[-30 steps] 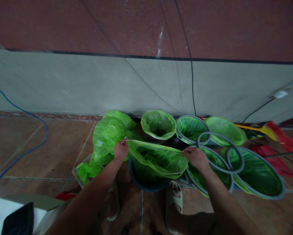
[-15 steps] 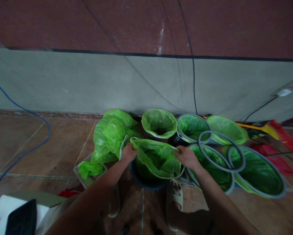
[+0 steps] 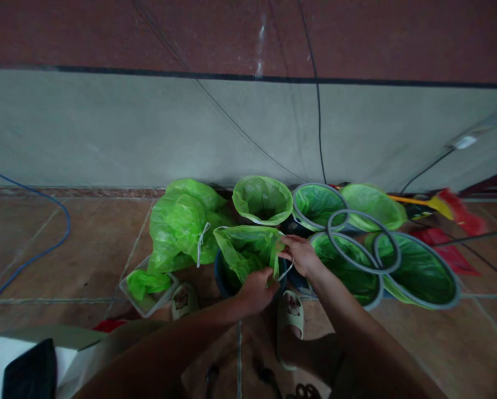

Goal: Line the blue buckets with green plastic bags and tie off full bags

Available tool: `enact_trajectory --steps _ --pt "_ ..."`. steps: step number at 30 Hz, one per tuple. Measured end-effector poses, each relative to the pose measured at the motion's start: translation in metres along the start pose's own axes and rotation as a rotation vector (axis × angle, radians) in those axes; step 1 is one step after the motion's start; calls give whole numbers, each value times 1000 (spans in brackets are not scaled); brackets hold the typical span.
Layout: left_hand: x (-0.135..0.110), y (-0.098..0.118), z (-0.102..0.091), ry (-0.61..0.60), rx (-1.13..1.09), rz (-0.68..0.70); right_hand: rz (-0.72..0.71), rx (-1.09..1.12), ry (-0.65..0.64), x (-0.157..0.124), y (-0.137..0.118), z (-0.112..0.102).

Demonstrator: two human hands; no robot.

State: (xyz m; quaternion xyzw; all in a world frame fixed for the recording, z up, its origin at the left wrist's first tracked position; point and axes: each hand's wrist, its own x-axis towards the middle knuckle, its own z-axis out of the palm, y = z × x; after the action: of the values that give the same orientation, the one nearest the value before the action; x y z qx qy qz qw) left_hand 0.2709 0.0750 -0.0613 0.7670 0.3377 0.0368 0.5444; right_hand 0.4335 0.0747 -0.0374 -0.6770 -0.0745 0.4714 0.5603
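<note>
A green drawstring bin bag [image 3: 245, 252] sits in a dark blue bucket [image 3: 222, 275] on the tiled floor in front of me. My left hand [image 3: 257, 289] is closed on the bag's near rim, at the right of the bucket. My right hand [image 3: 298, 254] pinches the bag's top edge and its white drawstring just beside the left hand. The bag's mouth is gathered towards both hands. A full, tied green bag [image 3: 182, 227] lies to the left.
Several bins lined with green bags [image 3: 263, 199] and grey ring frames [image 3: 362, 238] stand along the grey wall. A small clear tub [image 3: 148, 288] with green plastic sits left. My sandalled feet [image 3: 290, 313] are beside the bucket. A blue cable [image 3: 44, 244] crosses the floor at left.
The bag's mouth was stretched wide between both hands. My left hand has moved right across the bucket, my right hand slightly left, and the opening is now bunched together.
</note>
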Motion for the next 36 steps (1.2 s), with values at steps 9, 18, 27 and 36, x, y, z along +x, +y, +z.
enact_trajectory --steps 9,18,27,36 --pt "26 -13 -22 90 -190 -94 -1 -413 -2 -5 4 -12" --pt "23 -9 -27 12 -437 -114 61 -268 -333 -28 -14 -7" --pt "23 -4 -33 -56 -378 -41 -27 -364 -436 -30 -10 -1" --pt "24 0 -30 -114 -530 -139 -93 -834 -395 -21 12 -8"
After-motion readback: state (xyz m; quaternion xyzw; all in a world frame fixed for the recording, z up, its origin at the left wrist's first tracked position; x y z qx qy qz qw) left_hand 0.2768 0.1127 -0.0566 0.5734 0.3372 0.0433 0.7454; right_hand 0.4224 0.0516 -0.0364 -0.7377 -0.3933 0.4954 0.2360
